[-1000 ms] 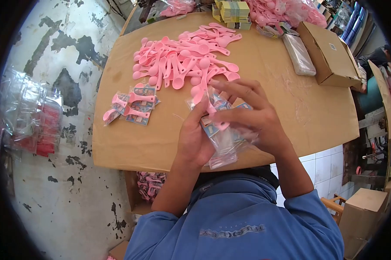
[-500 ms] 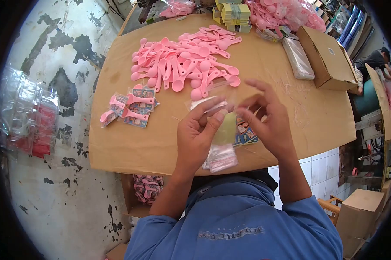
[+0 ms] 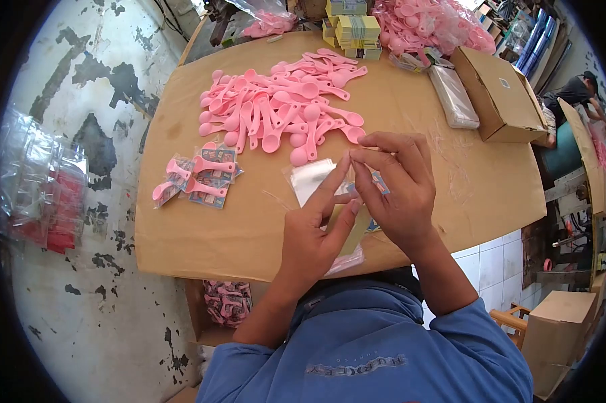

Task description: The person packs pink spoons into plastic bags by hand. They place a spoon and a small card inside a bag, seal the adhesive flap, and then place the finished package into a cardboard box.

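Observation:
My left hand is closed, its thumb and fingers on a clear plastic bag with a yellowish card hanging just below the fingertips. My right hand pinches the bag's upper edge, its fingertips meeting those of the left hand. White-looking plastic bags lie on the table beyond my left fingers. Another stack of clear bags sits at the table's near edge, partly hidden by my left hand. Blue printed cards show behind and under my right hand.
A heap of pink spoons covers the table's far middle. Packed pink spoons with cards lie at left. Card stacks, a bundle of clear bags and a cardboard box stand at the back. Another person is at far right.
My right hand has come in to the left and closed at the bag's edge beside my left fingertips. My left hand has shifted slightly towards my body and turned.

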The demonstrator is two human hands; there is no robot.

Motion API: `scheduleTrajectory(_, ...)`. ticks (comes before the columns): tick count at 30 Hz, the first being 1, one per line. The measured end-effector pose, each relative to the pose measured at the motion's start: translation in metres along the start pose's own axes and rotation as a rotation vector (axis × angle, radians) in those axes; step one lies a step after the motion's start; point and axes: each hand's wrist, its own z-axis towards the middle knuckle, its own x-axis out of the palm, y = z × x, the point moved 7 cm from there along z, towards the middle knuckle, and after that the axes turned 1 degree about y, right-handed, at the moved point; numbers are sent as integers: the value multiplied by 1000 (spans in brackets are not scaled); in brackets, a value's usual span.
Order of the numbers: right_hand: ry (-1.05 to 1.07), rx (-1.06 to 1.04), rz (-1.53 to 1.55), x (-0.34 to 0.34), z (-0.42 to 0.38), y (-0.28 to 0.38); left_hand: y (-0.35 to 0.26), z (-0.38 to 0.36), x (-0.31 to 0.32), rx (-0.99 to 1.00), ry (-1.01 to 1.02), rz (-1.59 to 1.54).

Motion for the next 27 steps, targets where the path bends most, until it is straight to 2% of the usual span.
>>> scheduleTrajectory(5, 20, 29, 61, 0, 2, -9, -8, -1, 0, -33, 92, 139)
scheduleTrajectory(9, -51, 154, 66, -15, 6, -30, -3, -3, -4, -91, 63, -96)
scheduleTrajectory(12, -372, 534, 645, -33, -7, -79, 2, -1, -9, -129, -42, -385)
scheduleTrajectory(15, -446, 606, 870, -40, -17, -92, 9, 3, -19, -153, -120, -522)
scheduleTrajectory(17, -172, 753, 1000, -26, -30, -86, 16, 7, -22, -82, -117, -507)
scheduleTrajectory(20, 209, 816, 985, -1, -39, -54, 19, 9, -20, -25, -123, -501)
scheduleTrajectory(23, 372, 732, 897, 25, -42, -30, 21, 8, -17, -40, -92, -489)
scheduleTrajectory(27, 400, 799, 914, 35, -46, -33, 24, 6, -24, -50, -110, -519)
